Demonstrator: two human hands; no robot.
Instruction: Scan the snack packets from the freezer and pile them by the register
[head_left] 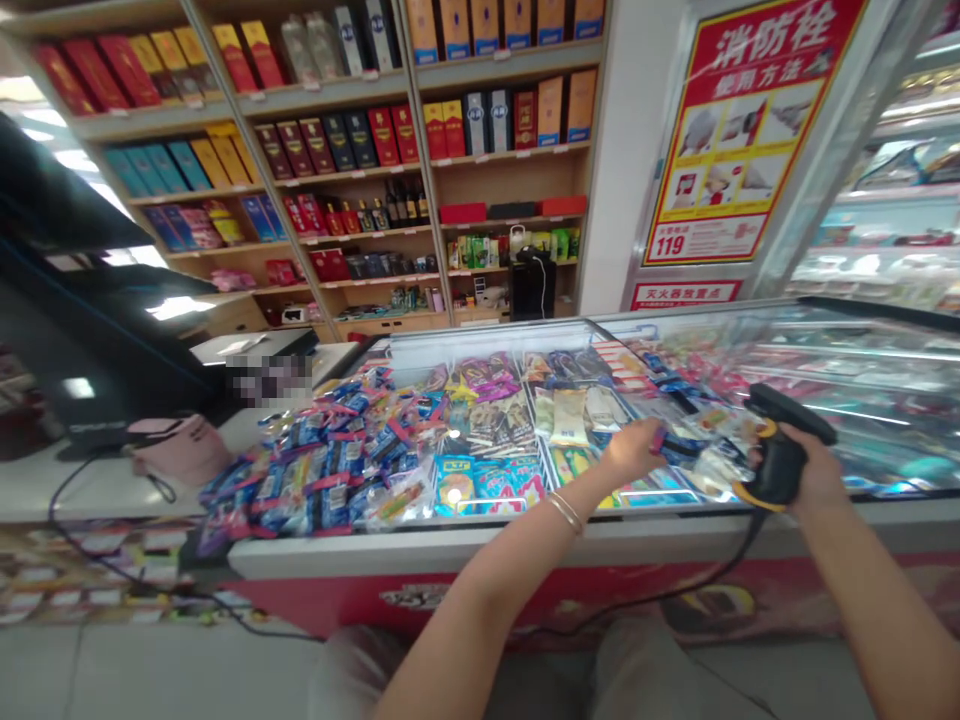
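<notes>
My right hand (814,465) is closed around the handle of a black and yellow barcode scanner (780,465), whose cable runs down and to the left. My left hand (636,448), with a bracelet on its wrist, pinches the red end of a small blue snack packet (681,446) in front of the scanner. Beneath both hands, more blue and red packets (690,405) lie loosely on the freezer's glass top. A larger heap of similar packets (330,465) covers the left end of the glass. Part of the held packet is blurred.
The chest freezer (450,550) spans the front, with wrapped ice creams (495,480) under its glass. At left are a counter holding a pink container (180,450) and a dark screen stand (97,330). Shelves of boxed bottles (337,140) and a red poster (750,130) stand behind.
</notes>
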